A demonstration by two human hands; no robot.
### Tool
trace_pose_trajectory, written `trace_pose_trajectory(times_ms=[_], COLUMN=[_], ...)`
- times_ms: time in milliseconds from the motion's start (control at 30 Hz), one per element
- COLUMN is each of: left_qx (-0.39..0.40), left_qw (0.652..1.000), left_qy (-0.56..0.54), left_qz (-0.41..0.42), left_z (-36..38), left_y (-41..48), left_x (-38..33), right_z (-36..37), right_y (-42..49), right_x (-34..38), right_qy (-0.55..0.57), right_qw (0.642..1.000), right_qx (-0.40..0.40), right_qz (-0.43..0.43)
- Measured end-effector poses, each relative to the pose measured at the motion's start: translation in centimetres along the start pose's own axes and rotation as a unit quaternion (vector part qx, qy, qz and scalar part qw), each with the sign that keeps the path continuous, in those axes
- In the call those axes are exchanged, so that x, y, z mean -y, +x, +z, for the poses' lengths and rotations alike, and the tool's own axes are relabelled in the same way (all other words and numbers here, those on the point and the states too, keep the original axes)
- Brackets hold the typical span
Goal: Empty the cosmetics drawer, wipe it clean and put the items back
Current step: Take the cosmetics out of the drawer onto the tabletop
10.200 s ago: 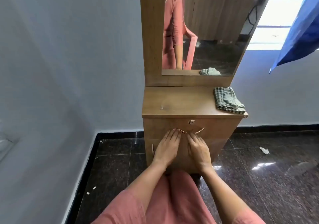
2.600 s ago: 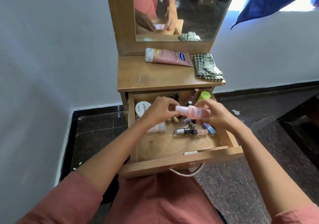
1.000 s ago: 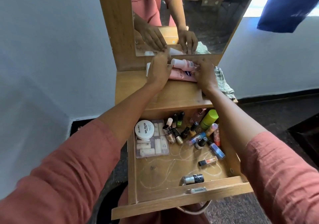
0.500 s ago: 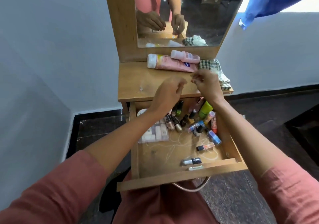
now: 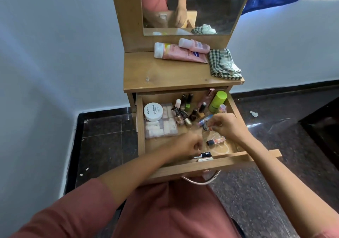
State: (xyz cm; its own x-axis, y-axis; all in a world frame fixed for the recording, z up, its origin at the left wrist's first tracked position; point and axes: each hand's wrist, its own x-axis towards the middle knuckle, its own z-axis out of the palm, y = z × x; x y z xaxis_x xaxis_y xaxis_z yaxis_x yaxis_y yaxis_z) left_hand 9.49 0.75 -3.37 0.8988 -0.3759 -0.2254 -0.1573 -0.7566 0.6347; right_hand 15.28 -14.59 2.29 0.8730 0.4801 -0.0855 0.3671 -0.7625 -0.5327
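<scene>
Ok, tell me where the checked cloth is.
The checked cloth lies on the dresser top, at its right edge, beside the pink tube below the mirror.

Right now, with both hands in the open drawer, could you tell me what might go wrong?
The upright nail polish bottles stand crowded beside the right hand; a brush could topple them. The small pink bottle lies across the pink tube on the tabletop and could roll off.

two pink tubes (image 5: 180, 54), one checked cloth (image 5: 222, 65), one white jar (image 5: 153, 111)
</scene>
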Motion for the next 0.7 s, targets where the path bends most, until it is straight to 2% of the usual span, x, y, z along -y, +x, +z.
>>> trace_pose_trajectory(times_ms=[100, 300, 500, 700], left_qx=[0.039, 0.049, 0.019, -0.045], left_qw=[0.999, 0.996, 0.994, 0.997], left_qy=[0.035, 0.074, 0.104, 0.022], left_qz=[-0.001, -0.005, -0.015, -0.058], left_z=[0.6, 0.8, 0.6, -0.1], left_y=[0.1, 0.1, -0.1, -0.1], left_x=[-0.4, -0.7, -0.7, 0.0], right_z=[0.6, 1.3, 1.3, 1.1], right_y=[-0.7, -1.2, -1.0, -0.4], right_x=[-1.7, -3.0, -2.6, -1.5], right_qy=[-0.051, -0.031, -0.019, -0.017], right_qw=[0.998, 0.995, 0.993, 0.994], right_qx=[0.012, -0.057, -0.076, -0.064], right_qz=[0.028, 0.081, 0.091, 0.083])
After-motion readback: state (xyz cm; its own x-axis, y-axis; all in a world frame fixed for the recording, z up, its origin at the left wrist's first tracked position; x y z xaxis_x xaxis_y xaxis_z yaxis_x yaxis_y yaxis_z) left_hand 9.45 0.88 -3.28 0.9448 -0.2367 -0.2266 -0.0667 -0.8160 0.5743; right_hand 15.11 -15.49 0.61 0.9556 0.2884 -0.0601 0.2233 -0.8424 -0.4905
